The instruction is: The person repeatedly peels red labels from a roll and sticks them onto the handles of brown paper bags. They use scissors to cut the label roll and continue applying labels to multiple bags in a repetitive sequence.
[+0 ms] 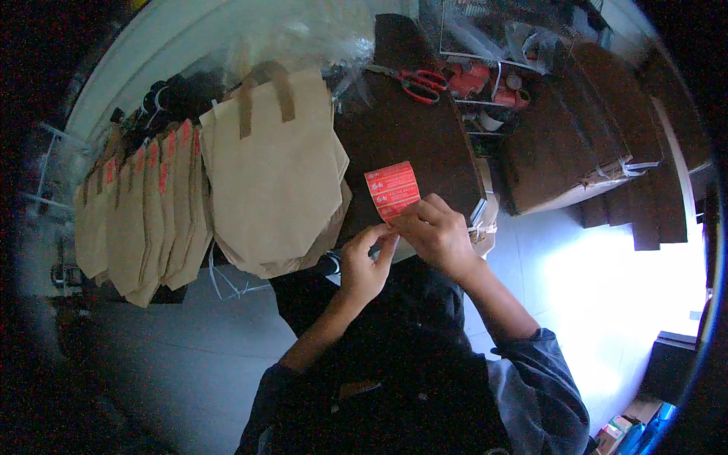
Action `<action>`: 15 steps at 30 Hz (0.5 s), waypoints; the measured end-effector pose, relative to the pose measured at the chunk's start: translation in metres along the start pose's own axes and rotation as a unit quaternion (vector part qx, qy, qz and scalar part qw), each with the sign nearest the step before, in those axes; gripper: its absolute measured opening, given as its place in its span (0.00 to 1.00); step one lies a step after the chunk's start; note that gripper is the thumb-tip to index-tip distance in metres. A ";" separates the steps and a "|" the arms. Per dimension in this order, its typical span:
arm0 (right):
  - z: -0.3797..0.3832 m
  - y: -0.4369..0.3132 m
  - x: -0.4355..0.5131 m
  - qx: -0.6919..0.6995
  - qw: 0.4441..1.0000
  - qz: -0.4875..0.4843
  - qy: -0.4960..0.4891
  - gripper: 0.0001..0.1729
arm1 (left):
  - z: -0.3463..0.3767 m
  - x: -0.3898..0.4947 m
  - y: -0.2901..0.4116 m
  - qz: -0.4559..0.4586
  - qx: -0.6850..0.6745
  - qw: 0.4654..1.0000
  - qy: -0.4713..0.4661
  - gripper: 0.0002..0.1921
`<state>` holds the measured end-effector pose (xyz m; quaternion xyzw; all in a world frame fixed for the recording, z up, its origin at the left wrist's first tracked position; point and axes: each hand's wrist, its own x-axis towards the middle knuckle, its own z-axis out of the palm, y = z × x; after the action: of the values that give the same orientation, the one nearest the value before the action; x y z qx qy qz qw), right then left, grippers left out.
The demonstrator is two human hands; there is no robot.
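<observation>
A short strip of red printed stickers [393, 187] stands up from my fingers, above the dark tabletop. My right hand [435, 233] pinches its lower right edge. My left hand [369, 259] meets it at the strip's bottom corner, thumb and forefinger tips together there; whether a loose sticker is between them is hidden. Left of my hands lies a stack of brown kraft paper bags [273, 170], the top one with flat brown handles. Farther left, several more paper bags [148, 210] overlap in a row, with red stickers near their tops.
Red-handled scissors [421, 85] lie at the table's [398, 125] far side. Clear plastic wrap [318, 34] is bunched behind the bags. Tape rolls [515, 91] sit on a rack at the back right, beside bundled brown cardboard [574, 125]. White string [233, 287] hangs off the front edge.
</observation>
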<state>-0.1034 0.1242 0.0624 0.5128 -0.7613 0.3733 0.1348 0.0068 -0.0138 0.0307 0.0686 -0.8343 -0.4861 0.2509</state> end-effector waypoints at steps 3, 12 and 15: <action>0.000 0.000 0.000 0.003 1.000 0.013 -0.021 0.13 | 0.000 0.003 0.001 -0.002 -0.002 1.000 0.002 0.08; 0.008 -0.005 0.013 0.202 0.920 0.324 0.089 0.05 | 0.002 -0.015 -0.011 -0.067 -0.043 0.997 0.016 0.10; -0.010 0.012 0.041 0.361 0.790 0.434 0.238 0.11 | 0.003 -0.024 -0.016 -0.175 -0.134 0.975 0.028 0.11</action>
<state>-0.1340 0.1060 0.0879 0.0346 -0.6576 0.7502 -0.0591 0.0236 -0.0110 0.0072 0.1928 -0.7292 -0.6277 0.1927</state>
